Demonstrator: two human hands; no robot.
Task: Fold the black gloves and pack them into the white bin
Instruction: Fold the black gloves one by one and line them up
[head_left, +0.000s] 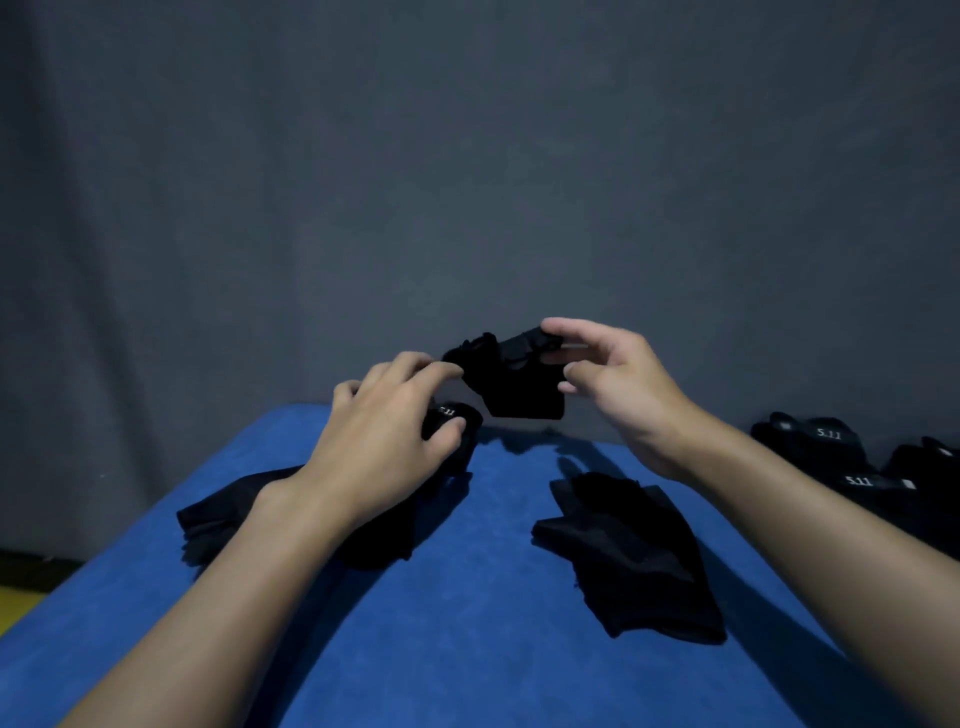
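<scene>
A folded black glove (511, 382) is held above the blue counter (467, 623), pinched by the right hand (615, 387) and the left hand (389, 421) fingertips. With so light a pinch, the fold could spring open – or drop among the loose gloves (631, 558) (no white bin is seen).

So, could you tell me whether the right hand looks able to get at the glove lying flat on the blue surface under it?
Probably yes. The flat glove lies uncovered below the right hand, nothing between them. But that hand is pinching the raised glove together with the left hand, so it must let go first.
</scene>
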